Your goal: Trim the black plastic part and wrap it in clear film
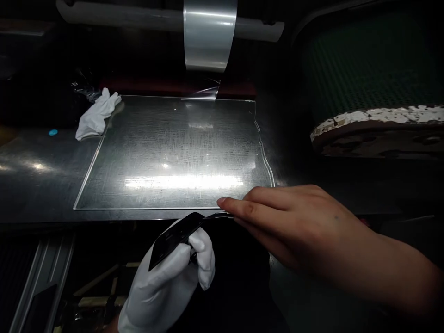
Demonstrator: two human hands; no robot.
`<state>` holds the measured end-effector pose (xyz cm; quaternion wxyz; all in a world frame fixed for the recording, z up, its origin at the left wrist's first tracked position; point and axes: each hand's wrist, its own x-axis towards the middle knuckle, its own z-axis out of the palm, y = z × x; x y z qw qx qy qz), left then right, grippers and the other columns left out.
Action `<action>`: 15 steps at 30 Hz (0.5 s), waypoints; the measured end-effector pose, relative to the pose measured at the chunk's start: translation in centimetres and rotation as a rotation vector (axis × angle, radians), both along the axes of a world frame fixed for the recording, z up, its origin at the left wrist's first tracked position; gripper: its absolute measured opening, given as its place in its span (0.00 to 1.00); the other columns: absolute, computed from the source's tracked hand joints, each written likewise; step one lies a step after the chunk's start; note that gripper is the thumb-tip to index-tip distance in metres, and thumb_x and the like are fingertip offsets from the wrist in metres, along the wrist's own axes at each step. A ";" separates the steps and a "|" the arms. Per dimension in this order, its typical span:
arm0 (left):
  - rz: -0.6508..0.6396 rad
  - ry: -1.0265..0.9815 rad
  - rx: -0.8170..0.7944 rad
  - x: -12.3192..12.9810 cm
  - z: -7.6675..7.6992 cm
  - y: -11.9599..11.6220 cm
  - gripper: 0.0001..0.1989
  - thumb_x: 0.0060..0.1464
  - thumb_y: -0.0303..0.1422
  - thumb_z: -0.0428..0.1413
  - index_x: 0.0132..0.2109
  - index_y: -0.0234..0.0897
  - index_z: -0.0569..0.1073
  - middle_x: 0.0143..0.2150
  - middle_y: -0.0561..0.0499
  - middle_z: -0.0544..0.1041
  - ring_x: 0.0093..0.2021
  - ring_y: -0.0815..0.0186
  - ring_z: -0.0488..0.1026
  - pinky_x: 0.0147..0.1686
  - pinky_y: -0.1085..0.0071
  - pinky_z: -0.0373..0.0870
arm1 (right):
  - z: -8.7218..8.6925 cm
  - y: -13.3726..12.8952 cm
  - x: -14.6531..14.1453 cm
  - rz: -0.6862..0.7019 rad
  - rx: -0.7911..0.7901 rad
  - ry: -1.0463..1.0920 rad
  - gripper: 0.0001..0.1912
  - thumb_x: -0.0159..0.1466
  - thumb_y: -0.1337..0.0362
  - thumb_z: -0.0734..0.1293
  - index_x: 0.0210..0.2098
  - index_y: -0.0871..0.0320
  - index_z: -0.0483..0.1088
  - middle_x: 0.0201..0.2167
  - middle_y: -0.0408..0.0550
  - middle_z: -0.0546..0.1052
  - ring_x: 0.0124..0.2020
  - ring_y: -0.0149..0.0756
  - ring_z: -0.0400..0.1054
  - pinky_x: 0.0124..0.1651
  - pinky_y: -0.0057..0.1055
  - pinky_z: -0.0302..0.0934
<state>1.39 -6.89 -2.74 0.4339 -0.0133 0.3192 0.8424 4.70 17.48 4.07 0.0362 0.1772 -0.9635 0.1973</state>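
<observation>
My left hand (173, 277), in a white glove, is closed around a thin black flat part (175, 238) at the near edge of the metal table. My bare right hand (294, 222) reaches in from the right, and its fingertips pinch the far end of that same black part. Just beyond both hands a clear plastic sheet (173, 152) lies flat on the table. Its right edge is wavy.
A roll of clear film (209, 32) hangs on a white bar above the sheet's far edge, its loose end touching the sheet. A crumpled white glove (97, 115) lies at the sheet's far left corner. A dark worn object with flaking white paint (378, 132) sits at right.
</observation>
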 end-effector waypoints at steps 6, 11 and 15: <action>-0.007 -0.033 -0.042 -0.1 0.5 -0.4 0.12 0.67 0.39 0.58 0.40 0.36 0.81 0.32 0.50 0.71 0.30 0.70 0.69 0.33 0.70 0.65 | -0.2 -0.1 -0.9 0.077 0.116 -0.034 0.19 0.75 0.67 0.63 0.64 0.56 0.73 0.33 0.44 0.78 0.28 0.33 0.71 0.28 0.31 0.60; -0.017 -0.031 -0.069 -0.4 0.8 -0.6 0.13 0.68 0.39 0.56 0.39 0.36 0.79 0.31 0.50 0.69 0.30 0.69 0.67 0.34 0.69 0.65 | -0.4 -0.4 -0.9 0.105 0.174 -0.015 0.21 0.74 0.69 0.64 0.64 0.58 0.72 0.33 0.46 0.78 0.29 0.36 0.73 0.28 0.33 0.59; -0.016 -0.026 -0.093 -0.6 0.9 -0.5 0.14 0.67 0.40 0.58 0.37 0.36 0.79 0.31 0.51 0.68 0.30 0.69 0.66 0.34 0.69 0.64 | -0.5 -0.7 -0.8 0.108 0.205 -0.014 0.21 0.73 0.70 0.65 0.64 0.58 0.72 0.32 0.44 0.77 0.28 0.36 0.72 0.27 0.34 0.56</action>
